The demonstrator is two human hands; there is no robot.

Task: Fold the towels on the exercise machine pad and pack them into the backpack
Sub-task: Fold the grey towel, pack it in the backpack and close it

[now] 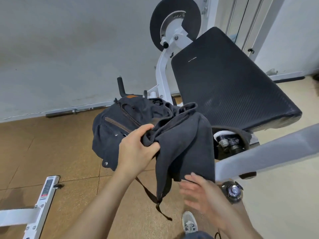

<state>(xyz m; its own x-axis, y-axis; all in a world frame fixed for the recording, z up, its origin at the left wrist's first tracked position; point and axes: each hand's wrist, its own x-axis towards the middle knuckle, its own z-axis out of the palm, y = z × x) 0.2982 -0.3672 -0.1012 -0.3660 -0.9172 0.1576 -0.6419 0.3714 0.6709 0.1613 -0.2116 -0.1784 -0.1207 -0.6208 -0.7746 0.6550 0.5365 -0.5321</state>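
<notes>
A dark grey towel [186, 147] hangs bunched from my left hand [136, 150], which grips its upper edge just over the top of the dark blue backpack [110, 131]. The backpack sits slumped on the brown floor, left of the machine, and a strap [148, 190] trails from under the towel. My right hand [198, 192] is blurred, with its fingers spread under the towel's lower edge; contact is unclear. The black exercise machine pad [224, 83] slopes up to the right with nothing on it.
The machine's white frame [161, 71] and a black disc [174, 19] rise behind the backpack. A white beam [269, 152] crosses at the right, over a bolted joint [233, 190]. Another white frame [44, 192] lies at lower left. A bar [74, 111] runs along the wall. My shoe [189, 221] is below.
</notes>
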